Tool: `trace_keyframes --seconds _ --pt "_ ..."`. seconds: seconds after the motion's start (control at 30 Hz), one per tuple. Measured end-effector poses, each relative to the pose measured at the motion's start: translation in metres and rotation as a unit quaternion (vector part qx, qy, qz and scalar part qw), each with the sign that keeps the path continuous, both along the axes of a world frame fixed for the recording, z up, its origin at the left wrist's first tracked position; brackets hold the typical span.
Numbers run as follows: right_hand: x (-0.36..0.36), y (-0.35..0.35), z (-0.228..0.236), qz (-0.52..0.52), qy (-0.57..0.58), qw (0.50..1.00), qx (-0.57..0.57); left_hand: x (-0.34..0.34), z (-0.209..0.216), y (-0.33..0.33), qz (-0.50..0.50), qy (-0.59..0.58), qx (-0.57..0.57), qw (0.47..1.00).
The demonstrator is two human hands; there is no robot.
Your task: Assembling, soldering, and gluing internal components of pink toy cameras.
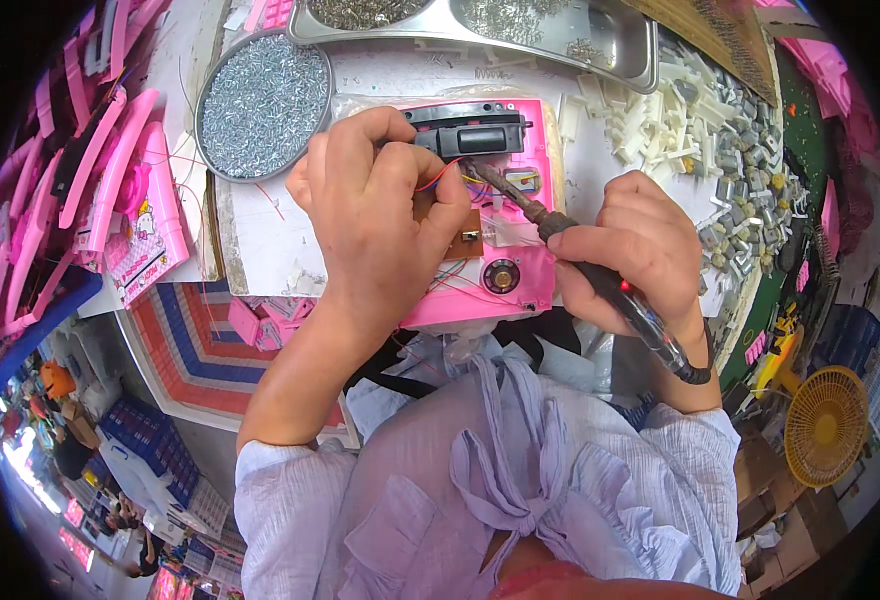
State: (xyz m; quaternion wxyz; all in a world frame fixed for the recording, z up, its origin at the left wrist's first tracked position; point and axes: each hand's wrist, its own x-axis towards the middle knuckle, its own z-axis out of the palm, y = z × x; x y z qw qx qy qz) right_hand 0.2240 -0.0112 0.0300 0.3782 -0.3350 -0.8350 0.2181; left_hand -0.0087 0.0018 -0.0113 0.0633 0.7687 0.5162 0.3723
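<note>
A pink toy housing point(520, 280) is seen at the picture's centre, lying open on the white bench point(260, 240). The left hand point(380, 200) is closed narrowly on thin wires beside a brown circuit board point(468, 240), pressed against the housing's left edge. A soldering iron point(560, 235) is gripped firmly by the right hand point(640, 250), its tip angled toward ten o'clock under a black part point(470, 130). Room is tight: a round tray of screws point(265, 105) sits at eleven o'clock, a steel tray point(560, 40) at twelve, white plastic parts point(680, 120) at two. Pink mouldings point(110, 200) crowd nine o'clock.
</note>
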Motion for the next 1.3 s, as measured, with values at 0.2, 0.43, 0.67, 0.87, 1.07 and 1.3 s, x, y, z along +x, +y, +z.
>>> trace_keyframes --seconds 0.2,0.43,0.67,0.87,1.07,1.3 --pt "-0.001 -0.001 0.001 -0.002 0.0 1.0 0.001 0.0 0.001 0.0 -0.001 0.009 0.009 1.0" --pt "-0.001 -0.001 0.002 -0.008 0.003 1.0 0.002 0.003 0.004 0.0 0.005 0.024 0.024 0.999" --pt "0.0 -0.004 0.004 -0.008 0.006 1.0 0.003 0.003 0.002 -0.001 0.01 0.023 0.028 0.999" --pt "0.007 -0.008 0.008 -0.007 0.025 1.0 0.002 0.003 0.003 -0.001 0.009 0.02 0.022 1.0" --pt "0.011 -0.013 0.008 -0.029 0.038 0.999 0.006 0.003 0.004 -0.001 0.009 0.028 0.022 0.999" --pt "0.012 -0.014 0.008 -0.042 0.048 0.998 0.017 0.002 0.004 -0.002 0.008 0.023 0.016 1.0"
